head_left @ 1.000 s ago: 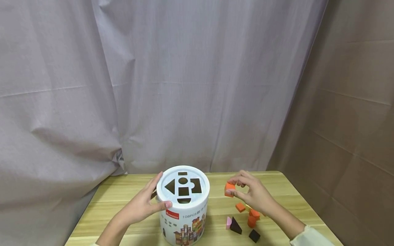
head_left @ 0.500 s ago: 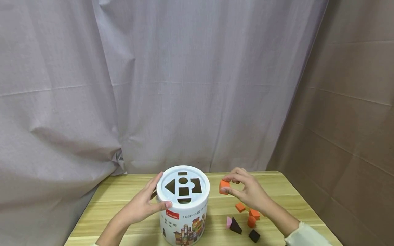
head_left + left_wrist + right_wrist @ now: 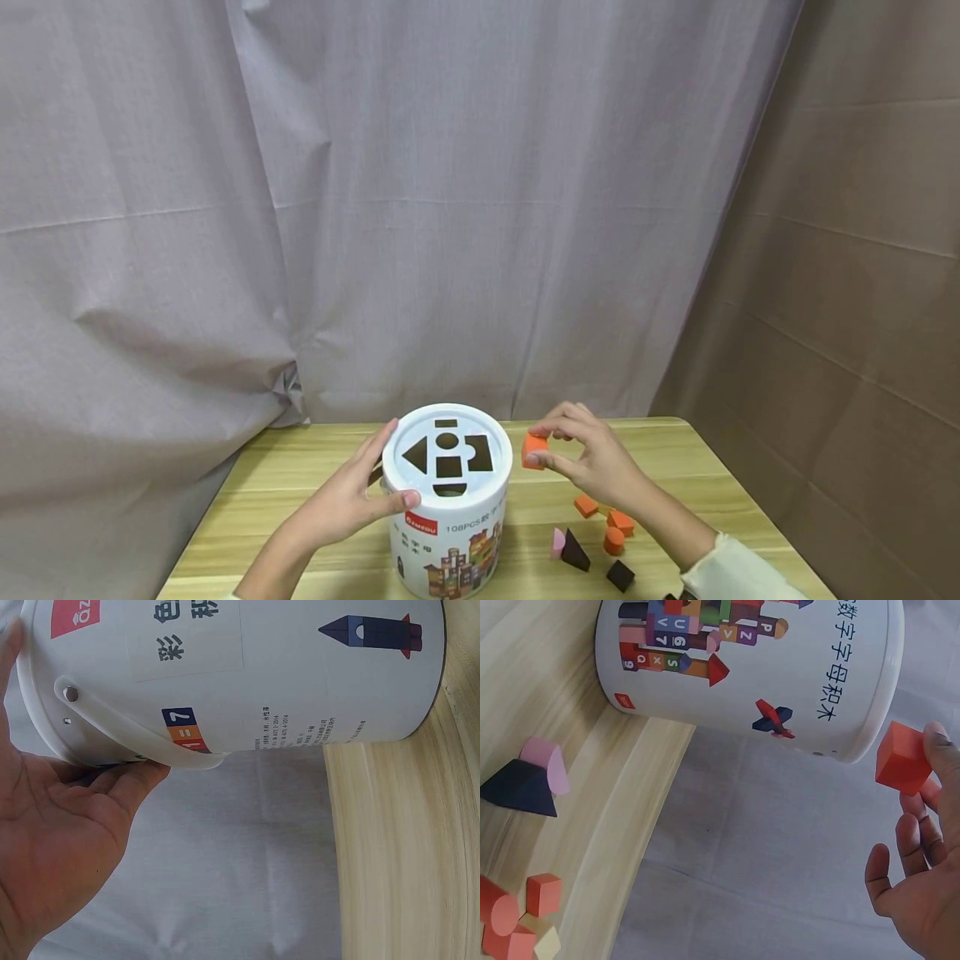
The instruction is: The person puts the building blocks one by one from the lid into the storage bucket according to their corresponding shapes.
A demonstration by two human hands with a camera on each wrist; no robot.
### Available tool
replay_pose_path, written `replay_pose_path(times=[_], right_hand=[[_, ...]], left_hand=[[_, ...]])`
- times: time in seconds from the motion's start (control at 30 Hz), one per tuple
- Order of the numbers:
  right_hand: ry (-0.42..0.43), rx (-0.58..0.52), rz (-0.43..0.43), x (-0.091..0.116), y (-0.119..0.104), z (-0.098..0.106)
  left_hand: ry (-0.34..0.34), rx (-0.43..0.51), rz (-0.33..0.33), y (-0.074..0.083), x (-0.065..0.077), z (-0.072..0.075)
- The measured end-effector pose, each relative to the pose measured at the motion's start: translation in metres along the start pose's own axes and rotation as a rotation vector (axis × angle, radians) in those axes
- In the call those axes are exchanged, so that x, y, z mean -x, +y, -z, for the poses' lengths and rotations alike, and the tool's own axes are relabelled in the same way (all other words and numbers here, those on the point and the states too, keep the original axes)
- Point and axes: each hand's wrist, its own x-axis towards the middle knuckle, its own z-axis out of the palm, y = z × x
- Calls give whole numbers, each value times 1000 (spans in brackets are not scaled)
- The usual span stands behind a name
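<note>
A white toy-block bucket stands upright, its pale lid cut with several shaped holes. My left hand holds the bucket by its upper left side, thumb over the front rim and fingers round the back. In the left wrist view, the fingers reach behind the rim near the white carry handle. To the right of the bucket, my right hand pinches an orange cube between thumb and fingers. The cube is raised above the table, at about lid height and a short way from the rim.
Loose blocks lie right of the bucket: a dark triangle, a pink half-round, a black block, an orange cylinder and small orange blocks. A pale yellow block lies among them. Grey curtain hangs behind the table.
My right hand has moved left and slightly upward with the orange cube, closer to the bucket. The left hand and the bucket have stayed in place.
</note>
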Motion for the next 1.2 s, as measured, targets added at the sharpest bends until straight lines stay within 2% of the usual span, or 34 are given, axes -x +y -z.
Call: replay_pose_path(times=[0.23,0.53,0.97,1.2], right_hand=[[13,-27,28,-4,-3,-6],[18,-33,48,-10,-9,-11],[24,-72,115,-20,-17,-22],[15,-83,94,-24,-19,-28]], left_hand=[[3,-4,38,-1,-1,0],[5,-30,34,0,0,1],[2,-7,20,0,0,1],[-3,-10,37,0,0,-1]])
